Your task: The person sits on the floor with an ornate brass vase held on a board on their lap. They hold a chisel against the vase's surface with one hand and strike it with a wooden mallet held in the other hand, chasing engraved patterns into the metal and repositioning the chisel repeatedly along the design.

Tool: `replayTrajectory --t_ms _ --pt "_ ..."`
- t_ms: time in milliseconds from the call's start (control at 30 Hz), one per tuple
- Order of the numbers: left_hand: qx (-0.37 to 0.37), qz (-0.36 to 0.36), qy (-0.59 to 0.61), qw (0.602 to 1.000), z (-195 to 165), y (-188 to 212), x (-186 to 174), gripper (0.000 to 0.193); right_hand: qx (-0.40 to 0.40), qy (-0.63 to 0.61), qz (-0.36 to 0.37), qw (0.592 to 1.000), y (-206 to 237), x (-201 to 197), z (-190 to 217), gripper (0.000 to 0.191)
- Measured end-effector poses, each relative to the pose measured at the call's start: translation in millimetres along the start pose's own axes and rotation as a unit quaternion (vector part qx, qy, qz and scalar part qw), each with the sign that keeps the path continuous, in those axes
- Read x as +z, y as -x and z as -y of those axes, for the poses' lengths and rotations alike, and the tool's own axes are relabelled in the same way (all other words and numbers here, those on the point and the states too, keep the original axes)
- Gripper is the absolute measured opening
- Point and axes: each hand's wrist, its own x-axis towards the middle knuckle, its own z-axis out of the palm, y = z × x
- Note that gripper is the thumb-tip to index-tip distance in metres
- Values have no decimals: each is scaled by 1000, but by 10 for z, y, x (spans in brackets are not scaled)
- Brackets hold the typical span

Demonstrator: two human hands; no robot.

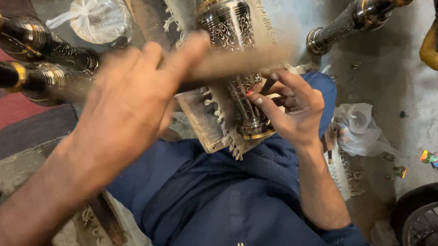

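Your right hand (291, 106) at 3 o'clock has its fingers clamped on a thin engraving tool (266, 86), tip on the lower neck of the engraved metal vase (236, 64) lying on the fringed cloth (224, 132) across your lap. Your left hand (131, 102) at 10 o'clock is curled tight on a blurred wooden stick (241, 61) over the vase. Keep strikes light and the tool steady; the finished vases (42, 51) lie farther off at 10.

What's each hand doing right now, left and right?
Left hand: closed on a blurred stick-like tool.
Right hand: closed on a thin tool, against the engraved metal vase.
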Motion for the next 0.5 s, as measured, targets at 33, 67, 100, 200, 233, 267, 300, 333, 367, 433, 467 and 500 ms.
replayTrajectory --t_ms 33,67,100,200,233,267,300,333,367,433,467,500 --pt "1 0 -80 997 9 15 3 80 8 8 7 1000 0 -4 7 44" --pt "1 0 -159 987 19 35 9 79 17 16 16 1000 4 -10 16 44" --pt "-8 6 -151 988 33 49 18 81 25 24 23 999 3 -13 20 45" --pt "-26 19 -124 992 66 71 36 86 16 11 29 999 -3 -14 24 45" --pt "-21 20 -115 993 78 62 42 85 9 10 27 1000 -16 -14 17 44" --pt "-18 21 -104 994 78 59 45 84 4 8 26 1000 -19 -10 14 43" --pt "-11 16 -146 989 75 53 47 82 1 7 24 1000 -16 -5 11 41" --pt "-3 11 -189 982 71 45 50 79 3 7 27 1000 -12 -4 10 41" --pt "6 6 -231 973 61 38 55 77 5 8 29 1000 -8 -6 11 41" --pt "-15 1 -108 994 71 15 35 77 8 16 30 999 -3 -18 12 41" --pt "-25 -1 -47 999 73 4 25 77 10 21 30 999 -2 -22 11 41" --pt "-6 -8 -127 992 70 -4 22 74 12 26 30 999 -1 -23 10 41"
